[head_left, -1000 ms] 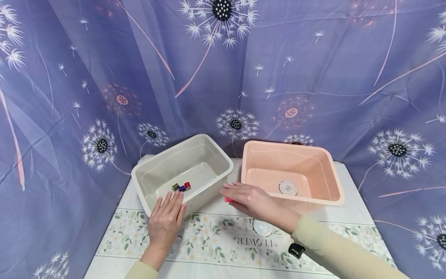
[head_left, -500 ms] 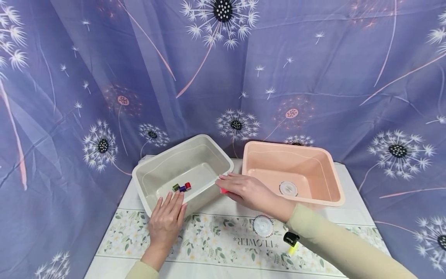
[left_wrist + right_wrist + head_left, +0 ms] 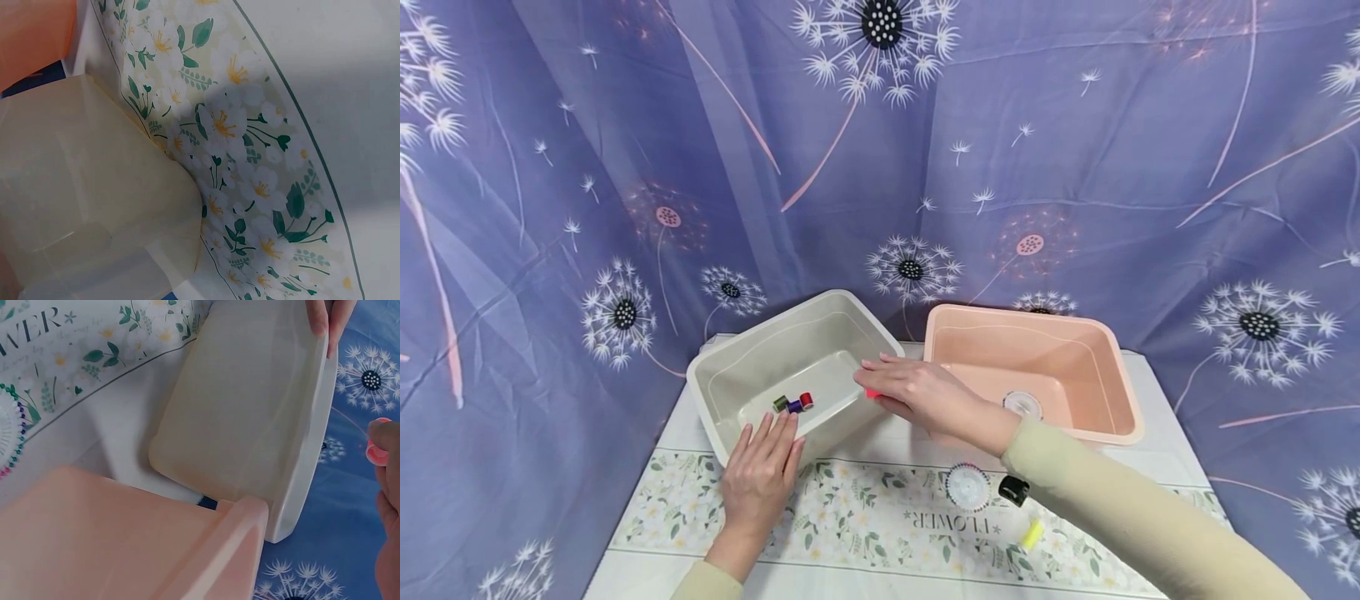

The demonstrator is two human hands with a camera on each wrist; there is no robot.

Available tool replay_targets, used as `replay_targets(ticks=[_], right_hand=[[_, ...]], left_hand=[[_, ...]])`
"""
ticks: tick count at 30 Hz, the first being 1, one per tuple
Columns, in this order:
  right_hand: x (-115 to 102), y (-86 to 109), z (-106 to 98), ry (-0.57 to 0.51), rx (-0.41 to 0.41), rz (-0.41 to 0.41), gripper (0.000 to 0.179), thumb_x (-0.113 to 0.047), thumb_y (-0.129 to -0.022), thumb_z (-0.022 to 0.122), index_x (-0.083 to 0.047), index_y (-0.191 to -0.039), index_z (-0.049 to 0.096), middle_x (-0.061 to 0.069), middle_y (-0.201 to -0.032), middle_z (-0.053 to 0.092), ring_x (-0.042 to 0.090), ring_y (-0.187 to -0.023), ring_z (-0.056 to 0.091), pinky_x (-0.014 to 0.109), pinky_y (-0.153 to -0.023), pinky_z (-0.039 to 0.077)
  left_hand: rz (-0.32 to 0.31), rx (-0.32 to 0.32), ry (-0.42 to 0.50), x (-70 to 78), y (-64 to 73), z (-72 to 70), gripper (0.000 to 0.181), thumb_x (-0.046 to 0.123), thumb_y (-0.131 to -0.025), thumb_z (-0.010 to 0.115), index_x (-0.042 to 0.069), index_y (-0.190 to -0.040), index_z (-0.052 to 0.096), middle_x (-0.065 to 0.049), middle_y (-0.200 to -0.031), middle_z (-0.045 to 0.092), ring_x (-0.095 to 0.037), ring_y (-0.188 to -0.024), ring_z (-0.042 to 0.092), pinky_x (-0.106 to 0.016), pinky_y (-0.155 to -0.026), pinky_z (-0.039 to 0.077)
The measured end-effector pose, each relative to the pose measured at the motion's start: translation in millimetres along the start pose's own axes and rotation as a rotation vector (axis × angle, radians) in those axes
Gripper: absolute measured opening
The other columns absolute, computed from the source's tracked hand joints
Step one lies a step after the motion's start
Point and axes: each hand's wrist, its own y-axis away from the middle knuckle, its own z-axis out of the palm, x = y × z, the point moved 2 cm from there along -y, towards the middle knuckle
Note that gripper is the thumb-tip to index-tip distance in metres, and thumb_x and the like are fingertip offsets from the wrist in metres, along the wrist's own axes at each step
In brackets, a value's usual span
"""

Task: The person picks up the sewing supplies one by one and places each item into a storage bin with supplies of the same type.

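My left hand (image 3: 758,483) holds the front wall of the grey bin (image 3: 872,321), fingers over the rim and thumb against the outside. Inside that bin lie a green spool (image 3: 781,403), a purple spool (image 3: 794,407) and a red spool (image 3: 807,400) of thread. Over the same bin's right front corner, my right hand (image 3: 917,392) pinches a small pinkish-red spool (image 3: 872,392); its hollow end (image 3: 377,455) shows in the right wrist view. To the right stands the pink bin (image 3: 1022,312), with a white pin wheel (image 3: 1023,405) inside, partly behind the right wrist.
On the floral table runner in front lie another pin wheel (image 3: 967,487) ringed with coloured pins, a black hair clip (image 3: 1013,490) beside the right sleeve, and a small yellow cylinder (image 3: 1032,533). A dandelion-print curtain (image 3: 985,100) hangs behind the table (image 3: 625,575).
My right hand has moved left and up with the pinkish-red spool, from between the bins to over the grey bin's rim. The yellow cylinder has come into view. The left hand stays put.
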Motion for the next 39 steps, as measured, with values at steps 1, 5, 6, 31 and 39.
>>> replay_targets(ticks=[1,5,6,31,39], right_hand=[[0,-2.3,0,0.003,-0.006,0.002,0.04,-0.013,-0.1,0.077,-0.006,-0.138,0.072,0.01,-0.14,0.071,0.031,-0.13,0.068,0.041,-0.112,0.052],[3,-10.9,2,0.019,-0.006,-0.01,0.039,-0.013,-0.1,0.077,-0.007,-0.138,0.073,0.011,-0.139,0.07,0.031,-0.128,0.069,0.039,-0.108,0.055],[3,-13.1,3,0.02,-0.001,-0.016,0.038,-0.013,-0.1,0.077,-0.007,-0.137,0.073,0.01,-0.139,0.071,0.03,-0.128,0.069,0.038,-0.107,0.055],[21,-51.8,23,0.029,-0.132,-0.042,0.04,-0.012,-0.101,0.075,-0.003,-0.139,0.07,0.01,-0.138,0.072,0.027,-0.133,0.066,0.039,-0.117,0.047],[27,-62.3,33,0.03,-0.216,0.007,0.039,-0.014,-0.104,0.072,-0.004,-0.142,0.069,0.008,-0.141,0.071,0.026,-0.137,0.063,0.039,-0.119,0.046]], left_hand=[[-0.001,-0.001,0.001,-0.1,0.1,0.1,0.04,0.035,-0.109,0.059,0.005,-0.129,0.077,-0.016,-0.118,0.079,-0.039,-0.11,0.077,-0.061,-0.099,0.057],[-0.004,-0.002,0.005,0.1,0.3,-0.1,0.04,0.035,-0.109,0.059,0.006,-0.129,0.077,-0.016,-0.119,0.079,-0.039,-0.11,0.077,-0.061,-0.099,0.057],[-0.004,-0.001,0.006,0.1,0.2,-0.2,0.04,0.035,-0.109,0.059,0.006,-0.129,0.077,-0.016,-0.119,0.079,-0.039,-0.109,0.077,-0.061,-0.099,0.057],[0.017,0.016,-0.015,-0.8,-0.5,1.1,0.039,0.034,-0.109,0.059,0.005,-0.128,0.078,-0.015,-0.119,0.079,-0.038,-0.109,0.077,-0.059,-0.099,0.057],[0.012,0.007,-0.018,-1.6,0.4,1.8,0.039,0.034,-0.109,0.059,0.005,-0.129,0.078,-0.015,-0.12,0.079,-0.038,-0.109,0.077,-0.059,-0.099,0.057]])
